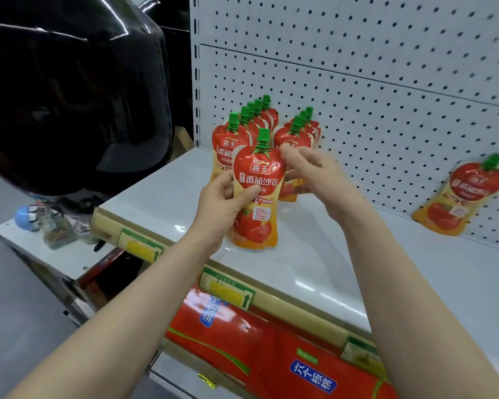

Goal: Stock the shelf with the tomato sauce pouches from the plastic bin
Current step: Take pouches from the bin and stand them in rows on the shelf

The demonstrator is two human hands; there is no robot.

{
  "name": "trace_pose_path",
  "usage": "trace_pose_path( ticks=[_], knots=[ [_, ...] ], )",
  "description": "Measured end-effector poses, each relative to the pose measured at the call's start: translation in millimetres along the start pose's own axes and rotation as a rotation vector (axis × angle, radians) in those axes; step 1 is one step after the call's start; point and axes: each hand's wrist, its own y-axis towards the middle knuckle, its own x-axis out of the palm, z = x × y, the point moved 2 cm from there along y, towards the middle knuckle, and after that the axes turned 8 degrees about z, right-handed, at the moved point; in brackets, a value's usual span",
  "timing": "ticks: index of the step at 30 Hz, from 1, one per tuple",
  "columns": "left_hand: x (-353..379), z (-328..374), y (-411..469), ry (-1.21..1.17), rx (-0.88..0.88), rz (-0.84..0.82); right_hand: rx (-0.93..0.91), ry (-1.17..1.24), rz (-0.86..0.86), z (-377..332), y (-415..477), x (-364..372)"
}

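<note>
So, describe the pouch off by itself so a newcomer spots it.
Find the white pegboard behind the shelf. At its far right, one tomato sauce pouch leans against it. Unlike the upright rows at left, it stands alone and tilted.

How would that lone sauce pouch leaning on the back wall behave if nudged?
It would probably slide or flop over: the leaning pouch is tilted against the pegboard rather than standing by itself. Its glossy skin looks slippery on the smooth shelf. The green cap up top may help it topple.
</note>
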Motion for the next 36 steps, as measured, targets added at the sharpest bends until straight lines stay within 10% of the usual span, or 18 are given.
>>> trace_pose_path(
  ticks=[18, 36],
  knots=[
    [24, -47, -5, 0.595, 0.05, -0.136, -0.098, -0.016, 0.219, 33, 19, -19],
    [39, -53, 22, 0.59, 0.016, -0.11, -0.152, -0.089, 0.231, 48, 58, -4]
  ],
)
